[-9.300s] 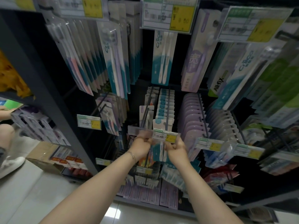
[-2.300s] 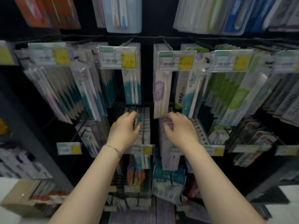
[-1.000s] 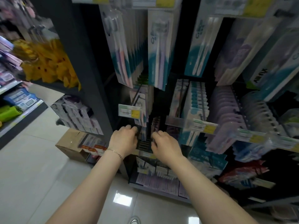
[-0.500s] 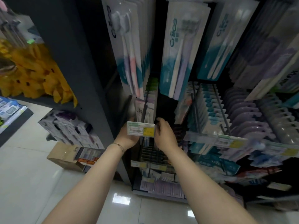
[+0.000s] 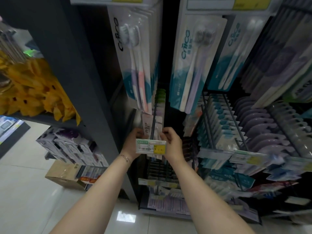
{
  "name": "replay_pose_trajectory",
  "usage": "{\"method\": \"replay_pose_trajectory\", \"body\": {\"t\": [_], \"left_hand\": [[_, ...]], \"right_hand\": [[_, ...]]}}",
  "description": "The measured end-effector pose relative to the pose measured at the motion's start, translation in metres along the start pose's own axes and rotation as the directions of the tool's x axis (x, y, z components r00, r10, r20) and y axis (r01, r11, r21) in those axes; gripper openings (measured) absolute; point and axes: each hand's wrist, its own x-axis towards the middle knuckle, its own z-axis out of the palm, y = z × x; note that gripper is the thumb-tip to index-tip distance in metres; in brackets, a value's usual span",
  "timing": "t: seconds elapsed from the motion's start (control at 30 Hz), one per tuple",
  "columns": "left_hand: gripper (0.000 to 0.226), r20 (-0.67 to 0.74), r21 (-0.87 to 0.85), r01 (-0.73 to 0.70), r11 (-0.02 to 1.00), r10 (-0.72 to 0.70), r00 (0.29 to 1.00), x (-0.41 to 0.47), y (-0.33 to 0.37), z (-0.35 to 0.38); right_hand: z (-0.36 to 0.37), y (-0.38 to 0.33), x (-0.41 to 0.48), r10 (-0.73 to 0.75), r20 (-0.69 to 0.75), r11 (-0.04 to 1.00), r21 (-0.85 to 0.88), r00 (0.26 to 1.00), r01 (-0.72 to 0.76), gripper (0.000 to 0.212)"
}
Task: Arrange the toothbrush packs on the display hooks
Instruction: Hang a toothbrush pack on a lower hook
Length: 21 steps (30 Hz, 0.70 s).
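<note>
The step in hand appears to be seating or squaring a pack [image 5: 147, 126] on a hook [image 5: 153, 119] in the leftmost column of the display. The pack, white with a printed logo, hangs at the front of the hook, directly at 12 o'clock from the price tag [image 5: 150, 146] clipped to the hook's tip. The left hand [image 5: 132, 146] sits at 9 o'clock from the pack, fingers curled onto its left edge; the tag hides the thumb. The right hand [image 5: 173, 143] sits at 3 o'clock, thumb and forefinger pinched on the right edge. Larger packs [image 5: 136, 65] hang at 12 o'clock above, their lower ends just over the work area. Filled rows [image 5: 224, 124] lie at 3 o'clock, well apart. The next move probably calls for sliding the pack back along the hook with both edges level, then releasing. The tag and the overhanging packs leave little clearance, so short, straight motion is advised.
</note>
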Motion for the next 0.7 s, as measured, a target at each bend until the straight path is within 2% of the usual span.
{"method": "replay_pose_trajectory", "body": {"t": [0.13, 0.23, 0.37, 0.47, 0.6, 0.7], "left_hand": [[0.014, 0.001, -0.005, -0.007, 1.0, 0.007, 1.0, 0.004, -0.002, -0.001], [0.023, 0.03, 0.028, -0.022, 0.999, 0.021, 0.999, 0.004, -0.001, -0.001], [0.022, 0.062, -0.03, -0.012, 0.999, 0.014, 0.998, 0.005, 0.0, 0.0], [0.023, 0.099, -0.053, -0.039, 0.998, 0.044, 0.994, 0.006, -0.003, 0.001], [0.021, 0.138, -0.041, -0.038, 0.998, 0.044, 0.989, 0.007, -0.009, 0.001], [0.027, 0.161, -0.074, -0.017, 0.997, 0.028, 0.987, 0.006, -0.01, 0.003]], "right_hand": [[-0.004, -0.007, 0.002, -0.002, -0.019, 0.999, 0.049, 1.0, 0.003, 0.026], [-0.007, -0.01, 0.004, -0.004, -0.023, 0.997, 0.083, 1.0, 0.006, 0.025], [-0.009, -0.014, 0.006, 0.0, -0.041, 0.995, 0.1, 0.999, 0.004, 0.029], [-0.011, -0.016, 0.007, 0.008, -0.059, 0.995, 0.097, 0.998, -0.002, 0.031], [-0.011, -0.013, 0.011, 0.031, -0.09, 0.997, 0.072, 0.995, -0.025, 0.018], [-0.013, -0.014, 0.012, 0.032, -0.138, 0.999, 0.02, 0.99, -0.029, 0.019]]}}
